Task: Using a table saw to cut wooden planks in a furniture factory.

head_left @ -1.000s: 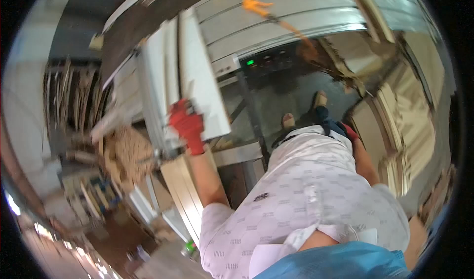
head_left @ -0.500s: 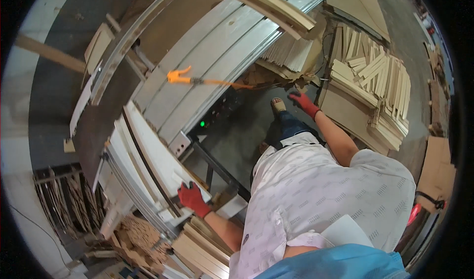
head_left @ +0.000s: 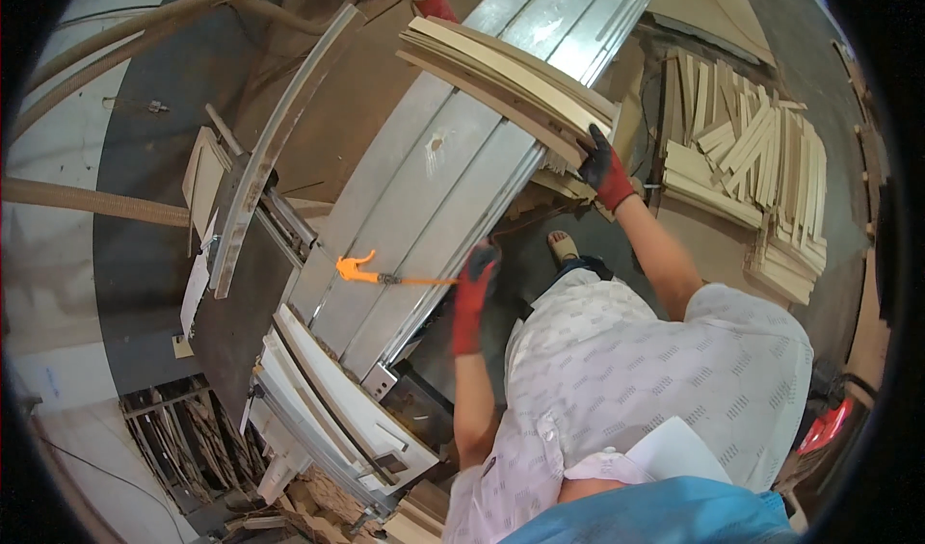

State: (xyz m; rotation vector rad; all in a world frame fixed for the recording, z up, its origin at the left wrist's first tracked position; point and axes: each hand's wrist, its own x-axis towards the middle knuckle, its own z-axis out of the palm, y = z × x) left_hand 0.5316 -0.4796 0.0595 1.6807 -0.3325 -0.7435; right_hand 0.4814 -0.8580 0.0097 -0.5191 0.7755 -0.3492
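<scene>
My right hand (head_left: 607, 172), in a red glove with dark fingers, reaches the near end of a stack of long wooden strips (head_left: 511, 72). Its fingers are spread and overlap the strip ends. The stack lies across a long grooved metal table (head_left: 385, 197). My left hand (head_left: 475, 289), gloved the same way, is raised by the table's near edge, its fingers smeared by motion. Beside it an orange air blow gun (head_left: 356, 267) lies on the table, its orange hose running behind that hand.
A pile of cut wooden strips (head_left: 742, 149) stands at the right. A white curved end piece with a dark slot (head_left: 337, 390) is at the lower left. A narrow metal rail (head_left: 279, 149) rises beyond the table, and brown ribbed hoses (head_left: 106, 202) cross the left.
Both hands have moved away from the body and forward. My left hand has left the white end piece; my right hand has come up to the strip stack. The view has shifted.
</scene>
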